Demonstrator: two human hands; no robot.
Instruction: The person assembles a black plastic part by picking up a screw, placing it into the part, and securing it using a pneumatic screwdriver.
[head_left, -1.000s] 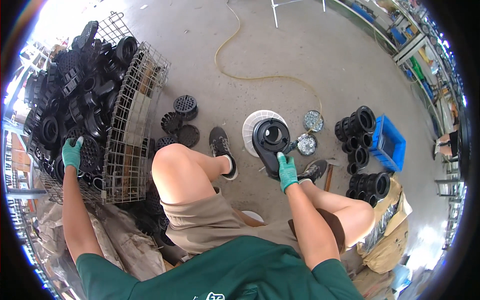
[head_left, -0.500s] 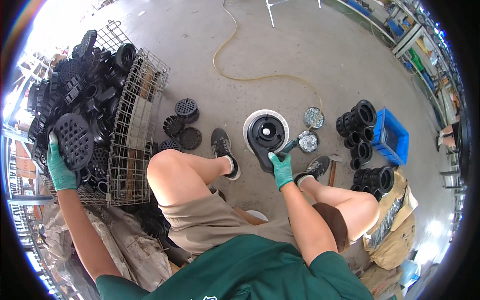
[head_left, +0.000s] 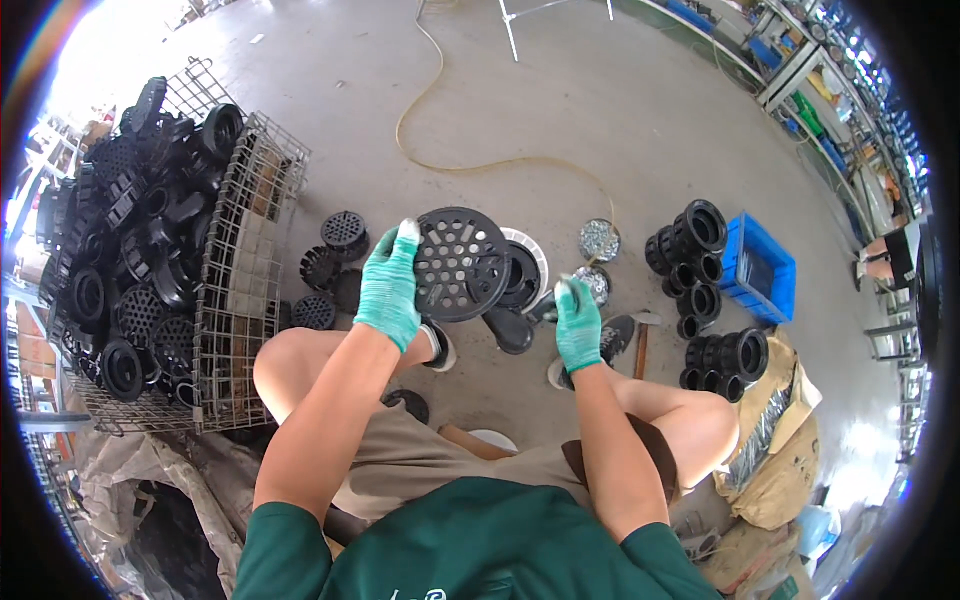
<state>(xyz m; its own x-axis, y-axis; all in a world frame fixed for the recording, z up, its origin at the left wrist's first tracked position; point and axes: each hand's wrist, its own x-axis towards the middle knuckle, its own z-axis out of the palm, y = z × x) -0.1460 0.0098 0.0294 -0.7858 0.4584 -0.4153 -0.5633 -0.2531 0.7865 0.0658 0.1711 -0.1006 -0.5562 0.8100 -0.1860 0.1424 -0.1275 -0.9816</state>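
one perforated disc (head_left: 461,264), edge in left fingers (head_left: 404,248)

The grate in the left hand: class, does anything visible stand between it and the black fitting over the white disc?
Nothing visible does. The grate, held by the left hand, partly covers the fitting in this view; the right hand is off to the fitting's right. Their separation in depth can't be told.
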